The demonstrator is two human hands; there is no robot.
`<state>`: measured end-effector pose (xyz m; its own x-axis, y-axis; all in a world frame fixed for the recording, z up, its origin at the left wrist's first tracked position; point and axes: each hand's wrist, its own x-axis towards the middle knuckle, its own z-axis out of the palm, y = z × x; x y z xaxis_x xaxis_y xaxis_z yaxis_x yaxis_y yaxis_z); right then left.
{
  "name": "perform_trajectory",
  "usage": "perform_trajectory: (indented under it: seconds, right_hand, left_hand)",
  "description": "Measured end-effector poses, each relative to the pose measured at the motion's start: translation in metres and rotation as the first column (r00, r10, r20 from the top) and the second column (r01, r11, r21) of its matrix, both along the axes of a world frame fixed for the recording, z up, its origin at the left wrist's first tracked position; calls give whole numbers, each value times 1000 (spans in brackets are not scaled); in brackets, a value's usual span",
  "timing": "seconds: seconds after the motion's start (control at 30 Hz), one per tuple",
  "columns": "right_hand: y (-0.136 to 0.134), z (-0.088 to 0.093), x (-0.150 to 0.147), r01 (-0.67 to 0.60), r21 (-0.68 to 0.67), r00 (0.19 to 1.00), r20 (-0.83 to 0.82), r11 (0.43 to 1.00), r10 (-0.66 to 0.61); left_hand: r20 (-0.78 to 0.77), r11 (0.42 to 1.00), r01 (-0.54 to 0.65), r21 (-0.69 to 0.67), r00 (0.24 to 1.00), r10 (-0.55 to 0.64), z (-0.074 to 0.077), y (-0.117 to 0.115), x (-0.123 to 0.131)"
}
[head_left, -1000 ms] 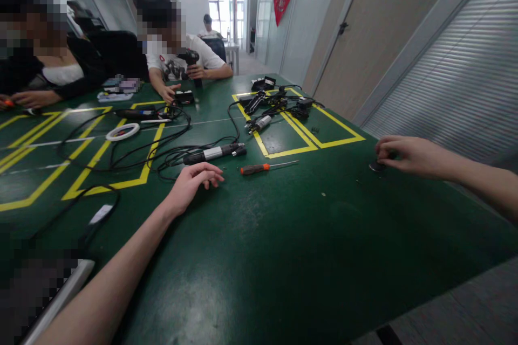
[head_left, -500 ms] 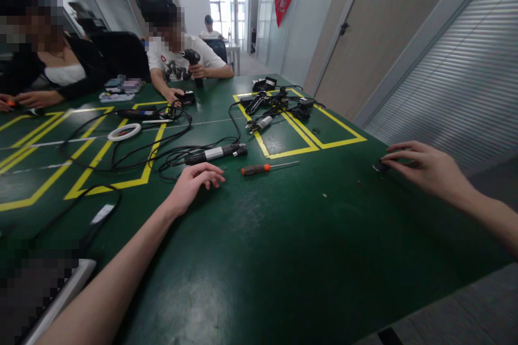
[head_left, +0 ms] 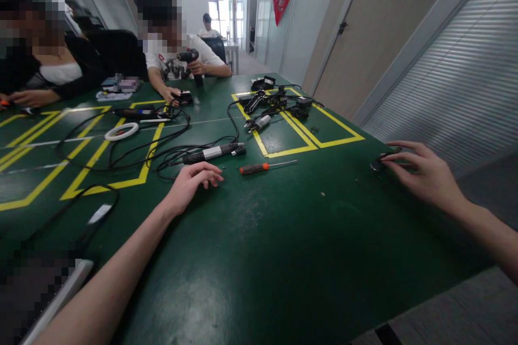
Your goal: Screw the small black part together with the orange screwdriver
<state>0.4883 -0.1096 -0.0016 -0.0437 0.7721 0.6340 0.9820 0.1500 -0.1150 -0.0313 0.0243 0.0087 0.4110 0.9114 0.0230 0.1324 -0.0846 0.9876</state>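
My left hand (head_left: 194,184) rests on the green table (head_left: 259,259), fingers loosely bent and apart, holding nothing. Just beyond it lies a black and silver corded pen-shaped power tool (head_left: 212,153). A screwdriver (head_left: 254,169) with a brown and orange handle is to the right of that hand, its shaft pointing right. Near the table's right edge, my right hand (head_left: 429,175) pinches a small dark disc-like piece (head_left: 376,165) with a shiny rim, low over the tabletop. My fingers hide part of this piece, so its exact kind does not show.
Black cables and adapters (head_left: 299,110) lie in yellow taped boxes, with a grey cylindrical tool (head_left: 259,123) beside them. A white ring (head_left: 122,131) sits among cords at left. Across the table a co-worker holds a cordless drill (head_left: 188,57); another person sits further left.
The view has shifted slightly. My right hand still pinches the dark piece, which now looks a little more tilted. My left hand stays in place.
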Motion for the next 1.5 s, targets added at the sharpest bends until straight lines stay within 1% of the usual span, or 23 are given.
perform_trajectory:
  seconds: [0.1,0.27,0.4,0.5,0.63,0.77,0.83,0.93,1.03,1.1,1.17,1.27,1.3,1.37,1.43,1.47,1.5]
  right_hand:
    - [0,-1,4,-39,5,999,36,999,39]
    - [-2,-2,8,-98,54,991,100,994,92]
    - [-4,-3,8,-93,73,983,168,993,79]
    - [-5,-4,6,-64,69,982,180,996,51]
    - [-5,-2,1,-17,2,993,113,1000,16]
    - [-6,0,-4,-24,-38,998,62,999,27]
    - [-6,-1,-4,-41,-11,996,80,999,41]
    - [-7,-4,-4,-59,53,988,148,997,51]
    - [-10,-7,-1,-75,89,977,208,993,55]
    - [-12,-8,2,-81,86,971,232,993,59]
    - [-13,-7,5,-68,51,970,239,996,54]
    - [-15,-4,2,-53,12,980,192,999,50]
    - [-15,-3,-2,-57,27,985,165,998,52]
    - [-14,0,-10,-45,105,995,94,993,36]
    - [-12,3,-18,62,179,998,-23,982,-58]
    - [-11,4,-21,144,178,986,-109,973,-126]
    - [-9,5,-23,229,134,958,-209,964,-198]
  left_hand:
    - [0,1000,0,2,1000,0,1,0,0]
    - [-1,1000,-2,4,1000,2,0,1,1]
    - [1,1000,-2,1,1000,2,1,1,1]
    - [2,1000,-1,4,1000,1,1,0,1]
    - [1,1000,0,10,1000,0,2,-1,1]
    - [-1,1000,3,18,1000,-3,2,-1,0]
    - [-2,1000,3,18,1000,-3,1,0,0]
    - [-5,1000,1,19,1000,-1,1,0,0]
    - [-4,1000,4,25,1000,-4,1,0,1]
    - [-5,1000,6,25,1000,-6,1,0,1]
    - [-6,1000,4,21,1000,-4,2,-1,1]
    - [-10,1000,2,22,1000,-2,3,-2,1]
    - [-11,1000,2,25,1000,-2,3,-2,1]
    - [-10,1000,4,26,1000,-4,4,-2,0]
    - [-8,1000,7,25,1000,-7,4,-2,0]
    - [-8,1000,9,25,1000,-8,4,-2,0]
    - [-10,1000,9,28,1000,-9,4,-2,0]
